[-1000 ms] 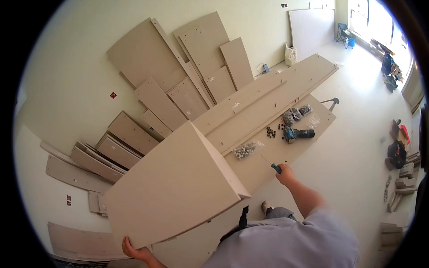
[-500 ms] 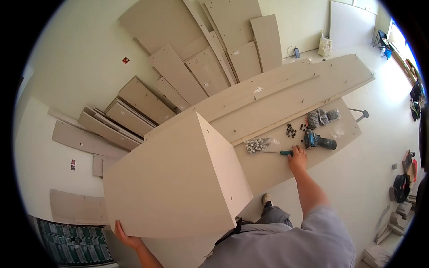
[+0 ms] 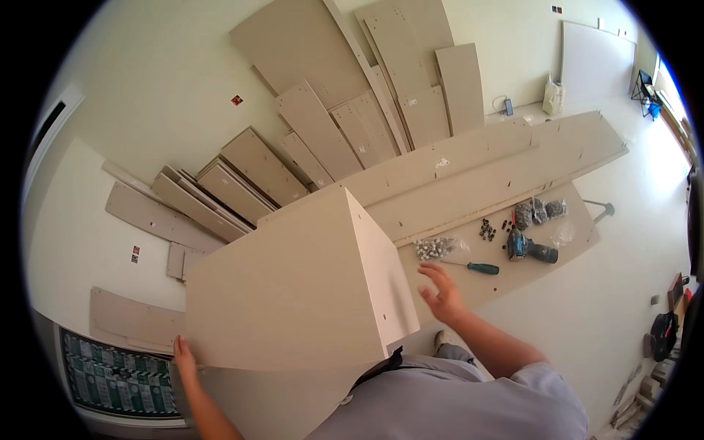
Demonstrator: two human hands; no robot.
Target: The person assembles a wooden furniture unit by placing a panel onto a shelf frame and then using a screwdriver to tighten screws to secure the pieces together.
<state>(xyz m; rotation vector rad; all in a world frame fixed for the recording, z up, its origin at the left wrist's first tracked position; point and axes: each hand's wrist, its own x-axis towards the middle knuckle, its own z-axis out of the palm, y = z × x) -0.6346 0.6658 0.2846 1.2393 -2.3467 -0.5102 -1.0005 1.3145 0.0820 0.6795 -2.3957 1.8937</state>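
A beige box-shaped cabinet unit (image 3: 286, 282) stands in front of me, its broad top panel facing up. My left hand (image 3: 185, 357) rests against the panel's near left edge, fingers stretched along it. My right hand (image 3: 444, 295) hovers just right of the unit's side panel (image 3: 378, 264), fingers apart and empty, its shadow falling on that panel. Beyond it lies a screwdriver (image 3: 482, 269) with a teal handle. Close by are a bag of small metal fittings (image 3: 434, 248), a blue-and-black cordless drill (image 3: 532, 248) and loose dark fittings (image 3: 488, 229).
Long beige boards (image 3: 469, 176) lie beyond the unit. Several panels (image 3: 315, 121) lean on the wall. Bags of dark hardware (image 3: 539, 211) sit by the drill. A green-and-white patterned surface (image 3: 117, 378) is at lower left, a folding chair (image 3: 645, 95) at far right.
My right hand has let go of the screwdriver and moved left toward the unit's side panel. My left hand has slid farther along the left edge. The view has shifted slightly.
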